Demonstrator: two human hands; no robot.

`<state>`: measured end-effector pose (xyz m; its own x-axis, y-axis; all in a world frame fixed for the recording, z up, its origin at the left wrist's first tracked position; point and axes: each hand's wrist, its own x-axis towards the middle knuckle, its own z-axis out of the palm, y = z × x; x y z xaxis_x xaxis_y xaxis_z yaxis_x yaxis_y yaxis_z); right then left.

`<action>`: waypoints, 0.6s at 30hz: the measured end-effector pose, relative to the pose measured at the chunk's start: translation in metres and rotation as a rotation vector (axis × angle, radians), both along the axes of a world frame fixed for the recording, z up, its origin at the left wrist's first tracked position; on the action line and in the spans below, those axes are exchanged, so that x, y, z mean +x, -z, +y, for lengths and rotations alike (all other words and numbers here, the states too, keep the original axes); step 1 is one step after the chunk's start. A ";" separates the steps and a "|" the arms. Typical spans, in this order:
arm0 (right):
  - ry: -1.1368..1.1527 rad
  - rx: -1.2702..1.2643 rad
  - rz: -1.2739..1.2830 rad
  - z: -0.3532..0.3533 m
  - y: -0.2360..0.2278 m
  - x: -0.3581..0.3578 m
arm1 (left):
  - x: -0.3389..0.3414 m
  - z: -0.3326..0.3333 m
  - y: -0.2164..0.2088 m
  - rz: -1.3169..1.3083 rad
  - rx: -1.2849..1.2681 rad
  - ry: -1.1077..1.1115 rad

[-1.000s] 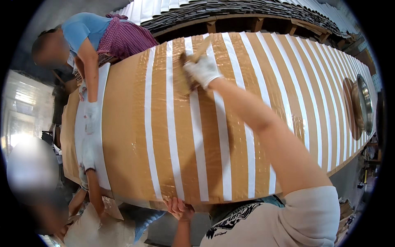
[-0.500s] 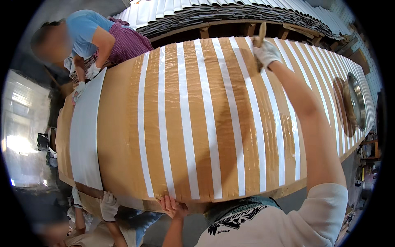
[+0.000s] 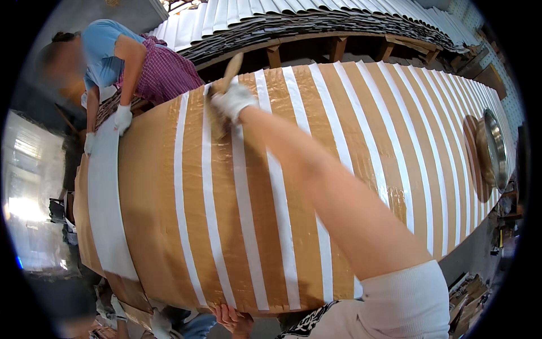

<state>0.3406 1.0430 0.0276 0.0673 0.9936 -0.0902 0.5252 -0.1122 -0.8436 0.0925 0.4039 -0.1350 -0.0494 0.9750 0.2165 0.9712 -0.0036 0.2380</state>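
A broad brush [image 3: 218, 125] with a wooden handle is gripped in my right hand [image 3: 234, 103], which wears a white glove. Its bristles rest on the far left part of the glossy brown sheets [image 3: 251, 206], across the white strips. These sheets overlap in a long row, each leaving a white strip [image 3: 286, 240] showing. At the near edge, the bare fingers of my left hand [image 3: 232, 319] lie stretched out over the rim; the thumb is hidden. A wide white sheet [image 3: 107, 209] lies at the left end, with a co-worker's gloved hands [image 3: 122, 118] at its far end.
A metal basin [image 3: 492, 150] sits on the strips at the right end. Across from me stands a co-worker in a blue shirt [image 3: 107, 48]. Another person's gloved hands [image 3: 161, 325] are at lower left. Stacked white-topped sheets [image 3: 316, 25] lie on a wooden rack behind.
My right hand has swept the brush left along the far side. The co-worker's hands have shifted over the white sheet's far end. My left hand stays at the near edge.
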 end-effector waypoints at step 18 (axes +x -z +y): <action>-0.093 0.117 -0.040 -0.139 -0.052 0.110 | 0.036 0.041 -0.039 0.268 0.084 0.115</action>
<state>0.4509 0.9040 0.0801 -0.0242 0.9993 0.0270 0.5625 0.0359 -0.8260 0.1287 0.4451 -0.0961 0.1305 0.9491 0.2867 0.9914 -0.1264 -0.0329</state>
